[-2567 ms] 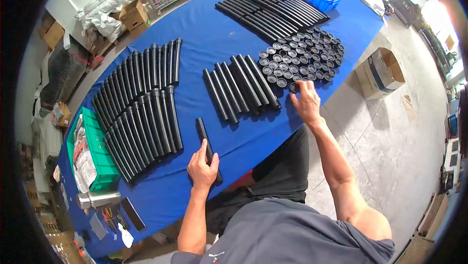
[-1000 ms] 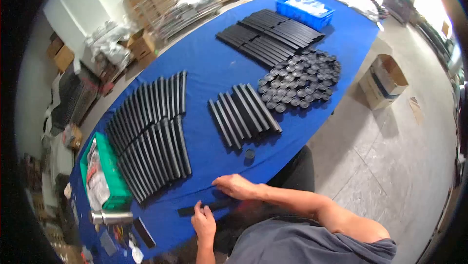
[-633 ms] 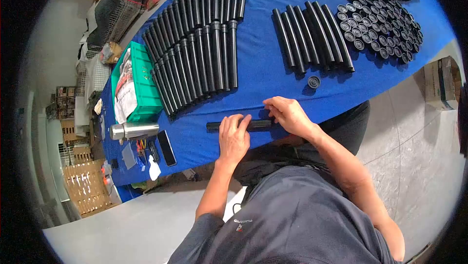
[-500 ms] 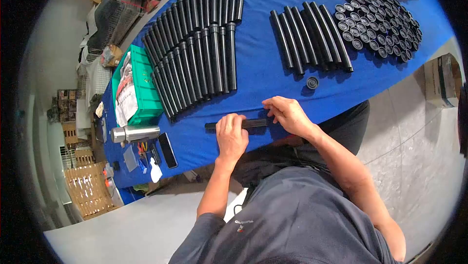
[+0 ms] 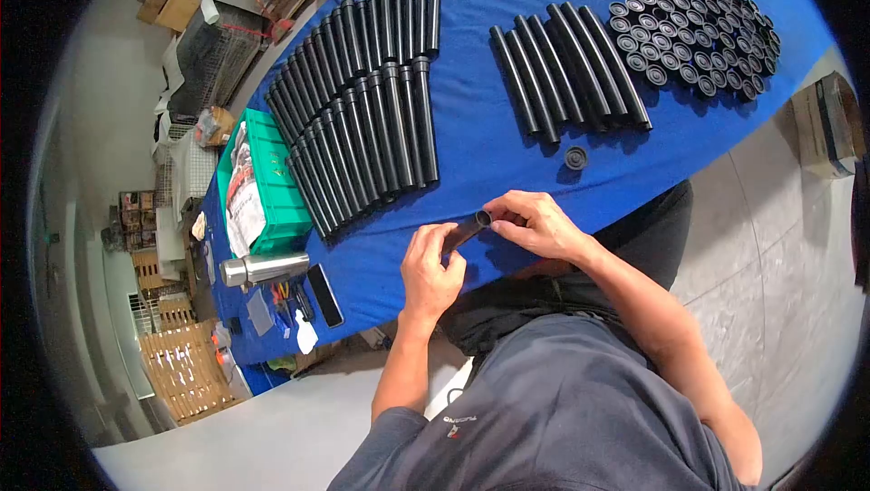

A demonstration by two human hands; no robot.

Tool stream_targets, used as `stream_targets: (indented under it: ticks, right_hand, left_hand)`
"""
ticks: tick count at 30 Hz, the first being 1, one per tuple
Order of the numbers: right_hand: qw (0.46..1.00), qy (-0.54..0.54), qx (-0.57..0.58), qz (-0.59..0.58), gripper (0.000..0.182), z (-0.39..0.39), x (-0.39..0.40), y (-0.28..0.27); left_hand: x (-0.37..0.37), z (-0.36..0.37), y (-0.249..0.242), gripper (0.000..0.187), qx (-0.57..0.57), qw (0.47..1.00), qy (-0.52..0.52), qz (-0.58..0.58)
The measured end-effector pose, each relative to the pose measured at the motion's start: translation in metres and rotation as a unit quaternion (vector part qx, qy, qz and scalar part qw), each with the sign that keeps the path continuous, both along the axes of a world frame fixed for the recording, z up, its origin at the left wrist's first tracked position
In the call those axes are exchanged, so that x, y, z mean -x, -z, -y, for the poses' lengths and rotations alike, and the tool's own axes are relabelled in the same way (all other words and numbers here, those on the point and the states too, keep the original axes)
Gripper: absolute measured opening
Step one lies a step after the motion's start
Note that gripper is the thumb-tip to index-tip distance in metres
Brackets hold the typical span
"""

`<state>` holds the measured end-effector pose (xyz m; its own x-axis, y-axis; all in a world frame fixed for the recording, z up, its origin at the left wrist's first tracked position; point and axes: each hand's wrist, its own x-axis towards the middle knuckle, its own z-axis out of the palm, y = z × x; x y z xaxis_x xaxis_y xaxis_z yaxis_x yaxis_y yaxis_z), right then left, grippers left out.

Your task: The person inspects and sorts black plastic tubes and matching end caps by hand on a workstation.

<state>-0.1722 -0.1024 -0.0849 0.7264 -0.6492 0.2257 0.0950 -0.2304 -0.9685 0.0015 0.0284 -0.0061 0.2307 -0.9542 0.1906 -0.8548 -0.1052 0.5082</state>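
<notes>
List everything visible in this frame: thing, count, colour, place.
Held tube: one, black, in both hands, open end up, at table's near edge.
Loose cap: one, black, on the cloth near the short tubes.
Short tubes: about eight, black, centre.
Capped tubes: many, black, two rows, left.
Caps: dozens, black, right.
Table: one, blue cloth.
Bin: one, green, far left.
Flask: one, steel, beside bin.
Phone: one, black, near flask.
Box: one, cardboard, on floor.
Left hand: grips the tube.
Right hand: at tube's open end.
</notes>
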Motion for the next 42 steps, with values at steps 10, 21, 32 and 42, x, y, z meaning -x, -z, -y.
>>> stream_targets:
  ticks: [10, 21, 32, 42]
  right_hand:
    - [0.999, -0.01, -0.033, 0.014, 0.042, 0.003, 0.005, -0.008]
    - [0.996, -0.016, -0.071, -0.055, 0.041, 0.004, 0.003, -0.013]
    - [0.997, -0.059, 0.037, -0.043, 0.052, 0.004, 0.001, -0.015]
    - [0.992, -0.047, -0.028, -0.117, 0.032, 0.004, 0.003, -0.027]
  left_hand:
    - [0.002, 0.004, 0.005, 0.038, -0.054, 0.998, 0.013, 0.017]
    - [-0.007, -0.001, 0.009, 0.03, -0.028, 0.998, -0.003, 0.058]
    - [-0.012, -0.014, 0.027, 0.03, 0.082, 0.601, -0.22, -0.764]
    - [0.002, -0.026, 0.027, 0.042, -0.067, 0.986, -0.094, -0.123]
